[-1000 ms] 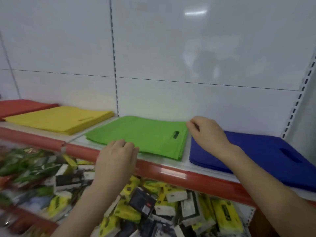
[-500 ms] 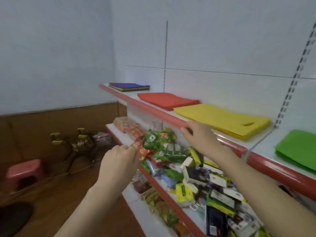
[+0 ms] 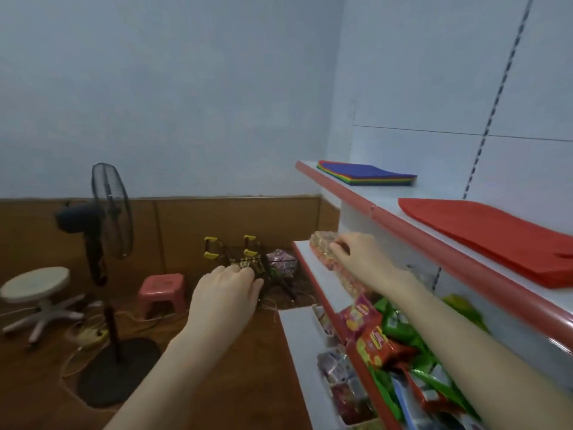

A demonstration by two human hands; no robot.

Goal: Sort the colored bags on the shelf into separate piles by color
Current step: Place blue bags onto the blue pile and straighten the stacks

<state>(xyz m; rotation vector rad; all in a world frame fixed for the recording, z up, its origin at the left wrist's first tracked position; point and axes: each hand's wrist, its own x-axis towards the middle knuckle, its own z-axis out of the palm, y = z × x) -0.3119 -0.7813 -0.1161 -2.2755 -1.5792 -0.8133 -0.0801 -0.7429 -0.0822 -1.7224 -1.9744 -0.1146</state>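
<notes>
A mixed stack of coloured bags [image 3: 367,174], blue on top, lies at the far left end of the top shelf [image 3: 384,217]. A pile of red bags [image 3: 496,234] lies nearer on the same shelf. My left hand [image 3: 224,293] hangs in the air in front of the shelves, fingers loosely curled, holding nothing. My right hand [image 3: 359,257] is raised in front of the snack packs on the middle shelf, below the top shelf's red edge, fingers bent and empty. Both hands are well short of the mixed stack.
Snack packets [image 3: 387,333] crowd the lower shelves. On the wooden floor stand a fan [image 3: 107,231], a white stool [image 3: 37,285], a pink plastic stool [image 3: 162,290] and small wire carts [image 3: 242,259], with cables lying around the fan's base.
The view has swung left along the shelf; the yellow, green and blue piles have left the view. Both hands have moved left and now hang free in front of the shelves.
</notes>
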